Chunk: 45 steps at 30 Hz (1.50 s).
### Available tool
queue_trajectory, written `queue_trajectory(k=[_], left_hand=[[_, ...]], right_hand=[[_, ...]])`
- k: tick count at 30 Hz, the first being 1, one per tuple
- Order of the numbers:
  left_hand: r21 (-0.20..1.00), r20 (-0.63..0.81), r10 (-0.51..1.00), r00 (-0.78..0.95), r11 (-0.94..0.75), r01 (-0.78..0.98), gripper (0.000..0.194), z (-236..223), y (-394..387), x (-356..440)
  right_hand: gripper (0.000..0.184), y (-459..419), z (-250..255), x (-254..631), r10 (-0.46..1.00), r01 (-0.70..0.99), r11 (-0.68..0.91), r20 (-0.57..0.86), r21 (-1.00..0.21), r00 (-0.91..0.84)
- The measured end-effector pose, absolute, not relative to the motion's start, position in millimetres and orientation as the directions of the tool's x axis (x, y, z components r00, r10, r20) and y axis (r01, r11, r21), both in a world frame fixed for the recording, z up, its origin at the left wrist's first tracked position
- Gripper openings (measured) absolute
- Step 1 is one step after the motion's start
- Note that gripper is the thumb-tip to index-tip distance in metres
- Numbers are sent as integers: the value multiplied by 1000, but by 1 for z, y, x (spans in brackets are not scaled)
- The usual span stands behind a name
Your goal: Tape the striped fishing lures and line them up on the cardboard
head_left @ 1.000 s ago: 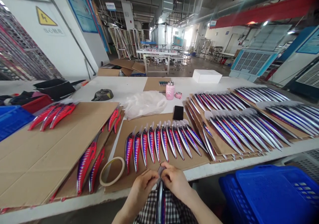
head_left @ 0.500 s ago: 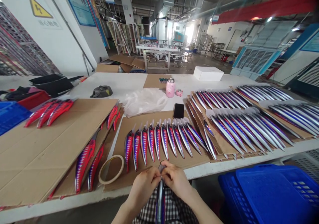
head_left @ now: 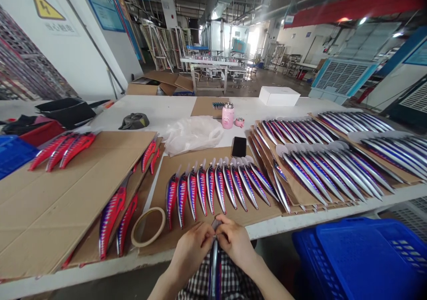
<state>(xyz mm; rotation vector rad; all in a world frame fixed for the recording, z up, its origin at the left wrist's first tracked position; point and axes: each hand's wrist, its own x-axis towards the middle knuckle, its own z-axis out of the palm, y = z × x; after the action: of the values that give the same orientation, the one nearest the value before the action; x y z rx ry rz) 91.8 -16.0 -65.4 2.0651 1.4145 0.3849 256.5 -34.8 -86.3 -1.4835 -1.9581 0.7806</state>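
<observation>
Both my hands meet at the table's front edge around the lip end of a fishing lure (head_left: 215, 264). Its silver and purple body hangs down over a checked cloth on my lap. My left hand (head_left: 196, 243) pinches the lure's end from the left, fingers closed. My right hand (head_left: 234, 238) pinches the same end from the right, with the clear lip partly showing between the hands. Just beyond them, a row of red, purple and silver lures (head_left: 210, 186) lies on a cardboard sheet (head_left: 160, 175). The exact contact of my fingertips is hidden.
A tape roll (head_left: 148, 227) lies left of my hands, beside cardboard with red lures (head_left: 112, 218). More lures (head_left: 320, 171) lie on stacked cardboard at right. Farther back are a phone (head_left: 239, 147), plastic bag (head_left: 193, 134) and pink bottle (head_left: 227, 117). Blue crates (head_left: 360, 255) stand below right.
My hands keep almost the same pinch on the lure, with only slight shifts. The view has moved a little; the things on the table stay in place.
</observation>
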Motion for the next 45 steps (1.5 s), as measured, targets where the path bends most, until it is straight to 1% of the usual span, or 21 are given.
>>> queue_trajectory(k=[3,5,8,13,17,19,20,22,23,26,28,30,33,36,39,45], left_hand=[[631,-56,925,375,-258,731,20,-73,-19,91],[636,-6,950,312,-237,734,22,-77,-23,92],[644,61,968,242,-223,732,16,-82,-28,94],[652,107,946,305,-298,697,18,-85,-33,94],[655,137,938,317,-326,682,18,-88,-34,94],[656,147,936,320,-334,677,19,-88,-34,94],[657,151,934,323,-339,674,19,-88,-34,94],[659,157,932,327,-345,668,19,-88,-34,95],[660,159,931,329,-348,666,18,-88,-34,95],[661,165,930,329,-352,663,19,-87,-35,95],[660,168,929,330,-354,663,19,-87,-35,94],[660,168,928,332,-356,662,19,-87,-36,94],[660,166,929,332,-354,662,20,-86,-35,94],[659,160,930,330,-350,666,21,-85,-34,94],[659,152,932,329,-344,669,21,-87,-34,94],[666,140,939,314,-324,672,22,-92,-34,94]], right_hand=[[21,-37,-86,256,967,633,235,110,-737,-230],[21,-38,-84,256,965,624,245,125,-742,-230],[21,-39,-82,256,965,611,249,139,-751,-223],[21,-42,-87,256,971,592,234,154,-771,-184],[22,-46,-96,256,979,586,203,153,-785,-134],[20,-47,-99,256,981,589,191,160,-786,-105],[23,-47,-99,256,981,592,195,165,-782,-104],[36,-47,-98,257,976,604,216,167,-767,-137],[37,-47,-96,257,975,610,221,156,-760,-159],[23,-45,-90,257,981,606,178,90,-776,-172],[20,-44,-86,258,986,587,143,61,-797,-157],[19,-42,-83,261,983,571,145,53,-808,-174],[18,-41,-81,266,975,548,165,52,-820,-215],[23,-38,-80,268,976,540,160,49,-826,-213],[25,-34,-79,266,977,556,151,38,-817,-209],[25,-30,-81,262,970,591,182,44,-786,-241]])
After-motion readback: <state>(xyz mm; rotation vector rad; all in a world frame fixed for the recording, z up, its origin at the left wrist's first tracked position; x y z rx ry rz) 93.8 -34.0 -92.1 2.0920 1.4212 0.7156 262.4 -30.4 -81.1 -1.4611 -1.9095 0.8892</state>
